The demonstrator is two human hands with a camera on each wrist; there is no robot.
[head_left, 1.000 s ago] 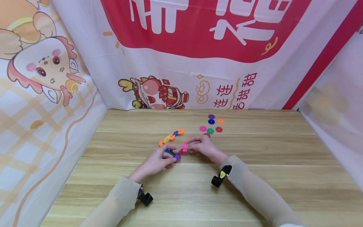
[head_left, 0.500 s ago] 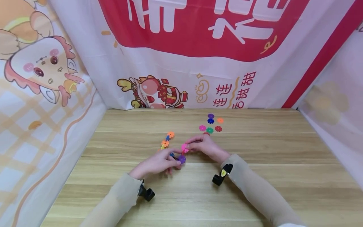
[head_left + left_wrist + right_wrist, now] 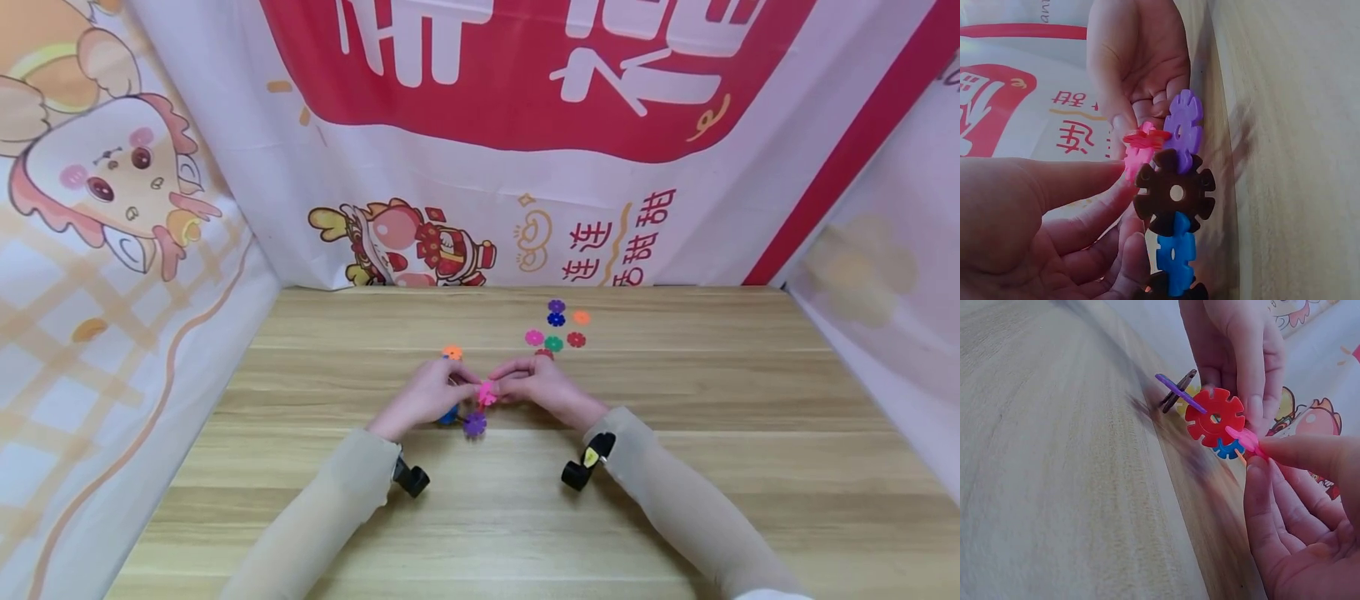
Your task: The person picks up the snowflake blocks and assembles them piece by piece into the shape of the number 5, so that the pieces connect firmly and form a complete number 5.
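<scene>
The left hand (image 3: 429,392) had moved from the purple disc (image 3: 475,425) to the pink disc (image 3: 488,393), fingers pinching its left edge while the right hand (image 3: 546,388) pinched its right. Uneven twisting might have popped loose the red disc (image 3: 1229,415) just below it.

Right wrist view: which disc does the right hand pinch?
The pink disc: the right hand grips it at one end, whereas the red disc and the purple disc beyond it are clear of that hand.
</scene>
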